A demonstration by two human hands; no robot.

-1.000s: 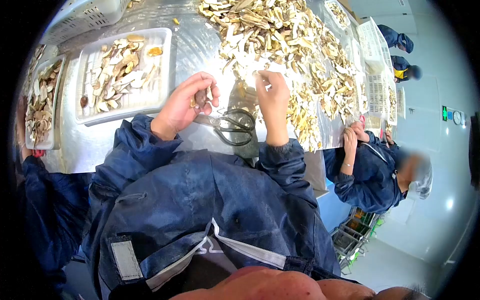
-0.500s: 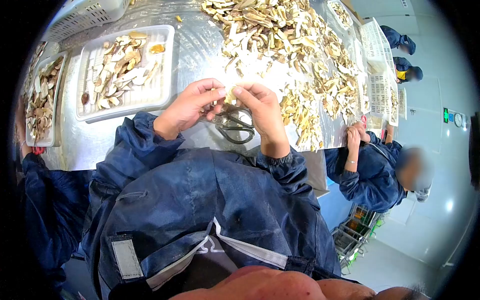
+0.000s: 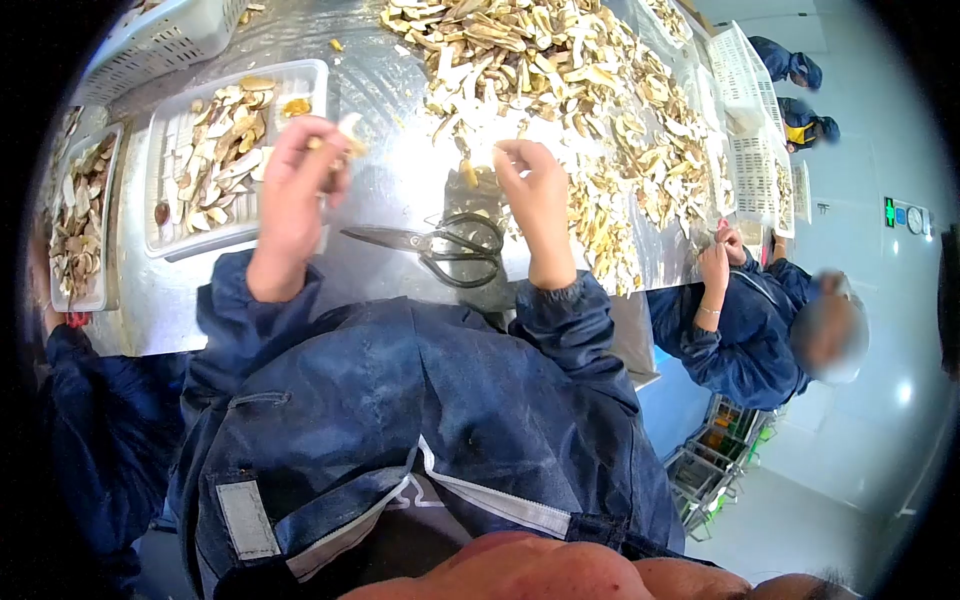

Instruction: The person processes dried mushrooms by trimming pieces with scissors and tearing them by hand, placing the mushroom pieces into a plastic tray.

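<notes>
My left hand is closed on dried mushroom slices at the right edge of a white tray, which holds more slices. Near the pile's lower left edge is my right hand, its thumb and index finger bent towards each other; glare hides whether anything lies between the fingertips. Between and below the hands, black-handled scissors lie on the metal table, blades pointing left. A large pile of mushroom slices spreads over the back and right of the table.
A narrow tray of slices stands at the far left, a perforated white basket behind it. More white baskets line the right side. A co-worker sits at the right; another person's sleeve shows at the left.
My hands have parted: the left moved left to the tray with slices in it, the right moved slightly up and right. The scissors now show fully.
</notes>
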